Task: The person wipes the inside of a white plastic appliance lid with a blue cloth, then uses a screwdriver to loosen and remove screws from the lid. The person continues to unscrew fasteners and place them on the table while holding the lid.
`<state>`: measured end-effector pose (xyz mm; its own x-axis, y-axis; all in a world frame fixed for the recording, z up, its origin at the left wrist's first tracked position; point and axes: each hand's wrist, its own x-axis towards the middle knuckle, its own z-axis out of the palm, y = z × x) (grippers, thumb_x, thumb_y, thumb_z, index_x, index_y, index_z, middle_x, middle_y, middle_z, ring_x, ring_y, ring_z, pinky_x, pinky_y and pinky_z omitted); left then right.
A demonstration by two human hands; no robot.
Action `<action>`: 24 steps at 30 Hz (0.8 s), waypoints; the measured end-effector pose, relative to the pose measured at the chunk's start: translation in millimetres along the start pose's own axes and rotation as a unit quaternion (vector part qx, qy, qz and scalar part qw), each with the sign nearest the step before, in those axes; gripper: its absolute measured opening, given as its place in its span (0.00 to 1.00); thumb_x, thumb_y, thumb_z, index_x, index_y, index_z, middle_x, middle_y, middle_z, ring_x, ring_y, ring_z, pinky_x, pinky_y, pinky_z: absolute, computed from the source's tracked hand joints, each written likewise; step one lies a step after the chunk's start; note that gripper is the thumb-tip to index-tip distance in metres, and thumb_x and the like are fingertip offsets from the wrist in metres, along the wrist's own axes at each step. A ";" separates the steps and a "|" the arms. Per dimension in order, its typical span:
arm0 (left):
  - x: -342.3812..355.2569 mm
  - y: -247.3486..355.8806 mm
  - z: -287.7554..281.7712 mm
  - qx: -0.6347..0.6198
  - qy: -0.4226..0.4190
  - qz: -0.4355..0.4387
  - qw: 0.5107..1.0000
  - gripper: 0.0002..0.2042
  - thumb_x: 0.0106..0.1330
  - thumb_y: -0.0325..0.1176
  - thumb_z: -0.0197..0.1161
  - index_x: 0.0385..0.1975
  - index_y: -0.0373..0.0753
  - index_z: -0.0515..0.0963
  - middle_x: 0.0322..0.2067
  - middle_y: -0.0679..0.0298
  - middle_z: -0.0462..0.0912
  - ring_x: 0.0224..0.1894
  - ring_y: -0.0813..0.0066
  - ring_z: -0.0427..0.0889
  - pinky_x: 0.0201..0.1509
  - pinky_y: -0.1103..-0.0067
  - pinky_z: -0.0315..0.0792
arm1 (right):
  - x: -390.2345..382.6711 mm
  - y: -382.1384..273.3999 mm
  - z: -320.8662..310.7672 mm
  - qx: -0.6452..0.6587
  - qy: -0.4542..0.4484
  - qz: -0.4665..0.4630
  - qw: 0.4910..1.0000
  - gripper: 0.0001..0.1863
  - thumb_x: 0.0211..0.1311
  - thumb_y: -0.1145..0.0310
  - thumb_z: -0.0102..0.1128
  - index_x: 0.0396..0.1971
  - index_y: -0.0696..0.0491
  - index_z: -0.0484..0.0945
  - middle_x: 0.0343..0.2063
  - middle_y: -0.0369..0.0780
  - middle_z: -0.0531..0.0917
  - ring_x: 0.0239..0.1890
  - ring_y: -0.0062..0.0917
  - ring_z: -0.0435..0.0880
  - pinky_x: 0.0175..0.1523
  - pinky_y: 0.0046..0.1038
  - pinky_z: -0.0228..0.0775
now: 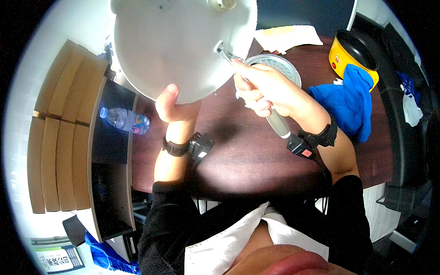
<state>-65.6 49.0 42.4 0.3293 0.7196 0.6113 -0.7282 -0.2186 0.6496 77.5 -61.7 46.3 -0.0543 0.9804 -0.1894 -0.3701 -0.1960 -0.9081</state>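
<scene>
My left hand (168, 103) grips the near rim of a large white round shell (169, 50), thumb on top and fingers hidden beneath. The shell is tilted up and partly cut off by the top of the view; a pale round fitting (223, 4) sits at its far right. Closed in my right hand (266, 89) is a slim tool with a grey handle (278, 123) and a narrow metal neck. Its small pale head (221, 47) is at the shell's inner surface; whether it touches, I cannot tell. Behind that hand lies a grey perforated disc (279, 63), partly hidden.
At the right stand a yellow pot (344, 64) with a black inside and a crumpled blue cloth (346, 104) against it. White paper (288, 39) lies at the back of the dark brown table (238, 156). Left are a water bottle (124, 120) and stacked cardboard boxes (64, 123).
</scene>
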 end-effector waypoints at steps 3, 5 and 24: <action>4.1 -5.7 -6.4 0.000 0.004 0.007 1.000 0.24 0.43 0.40 0.50 0.39 0.31 0.70 0.37 0.54 0.74 0.42 0.64 0.73 0.48 0.74 0.66 | 4.4 3.2 -1.6 0.003 0.009 0.008 1.000 0.24 0.68 0.48 0.35 0.14 0.48 0.59 0.06 0.26 0.53 0.06 0.10 0.50 0.10 0.15 0.42; 6.5 -8.5 -10.7 0.005 0.005 0.006 1.000 0.24 0.43 0.40 0.50 0.39 0.31 0.70 0.37 0.55 0.74 0.42 0.64 0.73 0.48 0.74 0.66 | 7.0 4.8 -1.9 0.006 0.015 0.009 1.000 0.25 0.68 0.48 0.35 0.15 0.48 0.59 0.06 0.26 0.53 0.06 0.10 0.50 0.10 0.15 0.42; -6.5 -16.5 -26.1 -0.006 -0.051 -0.084 0.995 0.32 0.42 0.33 0.56 0.53 0.34 0.61 0.47 0.56 0.68 0.52 0.62 0.66 0.57 0.68 0.61 | 10.4 24.3 -9.9 0.084 -0.013 0.061 0.994 0.25 0.66 0.45 0.36 0.15 0.46 0.59 0.07 0.25 0.52 0.06 0.11 0.50 0.11 0.17 0.42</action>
<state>-71.5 65.1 15.9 0.5058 0.6742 0.5382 -0.6646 -0.0932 0.7413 77.2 -56.5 18.5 -0.1318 0.9503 -0.2819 -0.5098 -0.3089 -0.8030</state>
